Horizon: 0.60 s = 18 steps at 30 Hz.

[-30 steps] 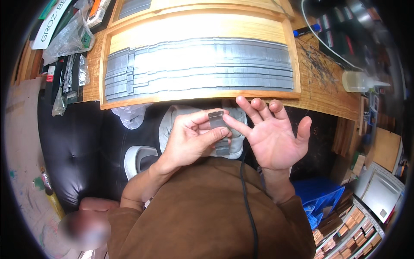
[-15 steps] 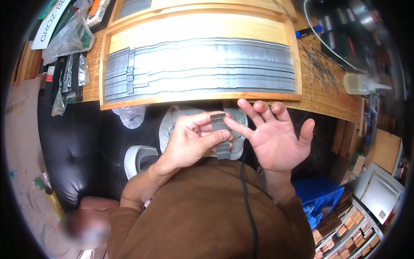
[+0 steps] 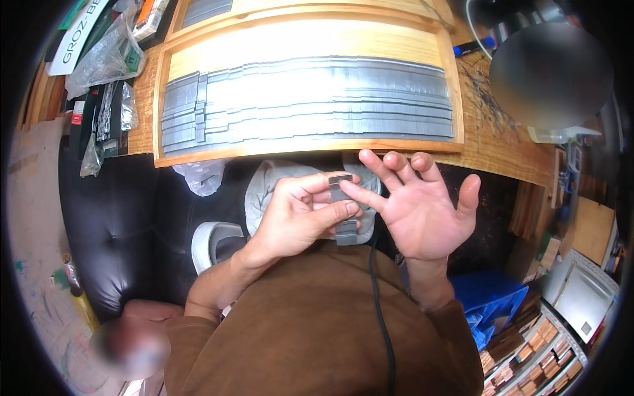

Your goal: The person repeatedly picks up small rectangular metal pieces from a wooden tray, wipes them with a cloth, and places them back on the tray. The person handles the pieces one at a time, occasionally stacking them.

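At the centre of the frame, a left hand point(image 3: 297, 214) pinches a small stack of thin dark strips point(image 3: 345, 231) between thumb and fingers; the right hand point(image 3: 422, 218), palm up, fingers spread, touches its upper end with the little finger. Above, I see a wooden tray point(image 3: 317, 150) of grey strips point(image 3: 396, 99). Dark lettering marks a white box point(image 3: 78, 43) at upper left, beside a clear bag point(image 3: 109, 63); a blurred patch point(image 3: 551, 76) hides the upper right

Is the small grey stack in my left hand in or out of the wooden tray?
Out: your left hand pinches the small grey stack, nearer your body than the wooden tray.
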Each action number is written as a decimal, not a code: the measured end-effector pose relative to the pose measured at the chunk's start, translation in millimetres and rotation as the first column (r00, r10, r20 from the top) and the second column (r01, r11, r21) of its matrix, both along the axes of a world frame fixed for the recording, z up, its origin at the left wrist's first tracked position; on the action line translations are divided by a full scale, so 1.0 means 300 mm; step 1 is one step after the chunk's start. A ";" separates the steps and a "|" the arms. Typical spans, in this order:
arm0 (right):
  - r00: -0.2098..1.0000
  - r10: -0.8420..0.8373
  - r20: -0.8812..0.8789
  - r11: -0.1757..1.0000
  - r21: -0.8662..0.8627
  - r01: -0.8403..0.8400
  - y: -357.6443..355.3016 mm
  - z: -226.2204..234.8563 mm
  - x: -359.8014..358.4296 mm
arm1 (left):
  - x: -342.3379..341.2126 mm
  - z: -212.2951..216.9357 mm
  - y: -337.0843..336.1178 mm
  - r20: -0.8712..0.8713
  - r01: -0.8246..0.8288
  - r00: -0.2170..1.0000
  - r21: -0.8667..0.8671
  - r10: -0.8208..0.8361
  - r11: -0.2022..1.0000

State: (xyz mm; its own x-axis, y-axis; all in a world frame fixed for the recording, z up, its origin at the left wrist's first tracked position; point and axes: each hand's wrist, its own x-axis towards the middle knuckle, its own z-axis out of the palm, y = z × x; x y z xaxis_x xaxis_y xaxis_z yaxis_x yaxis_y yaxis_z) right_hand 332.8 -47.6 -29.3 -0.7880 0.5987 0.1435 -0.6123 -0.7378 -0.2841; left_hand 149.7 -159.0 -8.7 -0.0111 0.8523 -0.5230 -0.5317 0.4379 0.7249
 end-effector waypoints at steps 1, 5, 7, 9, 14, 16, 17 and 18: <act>1.000 -0.013 -0.013 1.000 0.016 0.013 0.003 -0.001 -0.001 | 0.005 -0.002 0.001 0.005 0.006 1.000 0.004 -0.006 1.000; 0.999 -0.022 -0.049 0.998 0.054 0.025 0.009 -0.012 0.001 | 0.000 -0.005 -0.001 0.008 0.014 1.000 -0.006 -0.014 1.000; 1.000 0.006 -0.022 1.000 0.019 -0.006 -0.001 -0.005 -0.007 | -0.005 0.004 0.003 -0.027 0.032 0.999 -0.040 -0.034 0.999; 0.998 -0.063 -0.027 0.995 0.070 0.064 -0.002 -0.028 -0.018 | -0.005 -0.005 0.005 -0.018 0.062 0.998 -0.039 -0.063 0.997; 0.915 -0.299 0.271 0.747 0.664 0.047 -0.001 0.004 0.016 | -0.027 0.009 0.000 0.148 0.000 0.989 -0.104 0.015 0.995; 0.774 -0.491 0.401 0.307 0.910 -0.277 0.003 0.079 0.020 | -0.056 -0.014 -0.005 0.184 0.039 0.983 -0.131 -0.015 0.991; 0.779 -0.463 0.424 0.261 0.905 -0.337 0.003 0.074 0.008 | -0.059 -0.019 0.000 0.246 0.058 0.969 -0.134 -0.023 0.989; 0.781 -0.435 0.448 0.212 0.894 -0.394 -0.003 0.070 -0.010 | -0.056 -0.025 0.000 0.264 0.082 0.963 -0.119 -0.048 0.990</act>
